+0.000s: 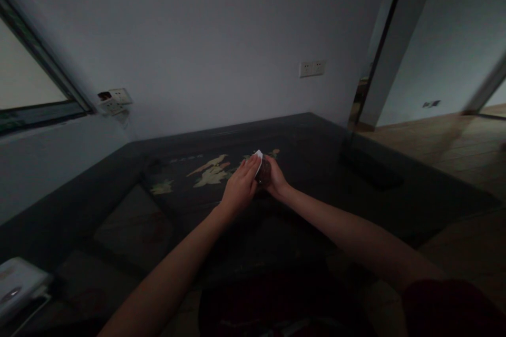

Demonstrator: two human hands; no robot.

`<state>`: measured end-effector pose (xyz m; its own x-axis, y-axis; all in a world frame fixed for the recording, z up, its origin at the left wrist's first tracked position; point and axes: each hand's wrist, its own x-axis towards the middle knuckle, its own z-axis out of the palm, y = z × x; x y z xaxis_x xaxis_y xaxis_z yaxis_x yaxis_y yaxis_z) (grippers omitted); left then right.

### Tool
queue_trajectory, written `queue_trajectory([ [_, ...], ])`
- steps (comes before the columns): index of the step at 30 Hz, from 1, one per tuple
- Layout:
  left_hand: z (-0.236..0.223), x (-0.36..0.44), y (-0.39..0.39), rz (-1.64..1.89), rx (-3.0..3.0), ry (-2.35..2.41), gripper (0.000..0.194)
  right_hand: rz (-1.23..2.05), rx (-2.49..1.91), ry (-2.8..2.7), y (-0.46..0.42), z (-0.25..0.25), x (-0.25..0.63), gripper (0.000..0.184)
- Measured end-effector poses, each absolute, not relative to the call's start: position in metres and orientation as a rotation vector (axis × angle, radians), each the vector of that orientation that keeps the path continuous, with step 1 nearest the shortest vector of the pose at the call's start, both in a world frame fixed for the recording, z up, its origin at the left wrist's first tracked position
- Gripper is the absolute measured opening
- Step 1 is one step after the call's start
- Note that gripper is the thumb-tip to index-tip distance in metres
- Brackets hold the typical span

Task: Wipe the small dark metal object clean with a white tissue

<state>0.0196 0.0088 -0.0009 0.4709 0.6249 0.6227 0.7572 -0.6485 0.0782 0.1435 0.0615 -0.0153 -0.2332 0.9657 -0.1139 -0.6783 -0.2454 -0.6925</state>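
My left hand (241, 185) has its fingers laid together over a folded white piece (259, 156), which looks like tissue or thin cloth. That white piece is pressed against the left side of a small dark brown, slightly shiny object (263, 171). From the other side, my right hand (276, 178) is closed round the dark object. It looks rounded, perhaps a cup or jar, but the dim light and my fingers hide its exact kind. Both hands are close together above the middle of the dark table (253, 242).
Pale bird and flower pictures (211, 174) decorate the tabletop. A white box-like item (19, 287) stands at the near left. Behind the table rises a wall with a double socket (312, 68); another socket (118, 97) is by the window. Wooden floor (427, 139) lies to the right.
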Motion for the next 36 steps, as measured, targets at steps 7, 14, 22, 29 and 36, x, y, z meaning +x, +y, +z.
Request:
queue_trajectory([
  [7,0.004,0.014,0.011,-0.921,-2.497,-1.358,0.062,1.741,-0.64,-0.603,0.06,-0.012,0.141,0.028],
  [14,0.009,0.023,0.002,-0.76,-2.388,-1.627,0.052,1.706,-0.672,-0.615,0.068,-0.015,0.148,0.027],
  [22,0.003,0.02,0.004,-0.904,-2.442,-1.685,0.057,1.678,-0.682,-0.678,0.065,-0.024,0.144,0.028],
  [29,-0.001,0.018,0.007,-1.204,-2.596,-1.393,0.064,1.67,-0.632,-0.671,0.061,-0.026,0.139,0.023],
  [36,0.001,0.02,0.009,-1.202,-2.538,-1.501,0.06,1.717,-0.661,-0.623,0.06,-0.018,0.141,0.025],
])
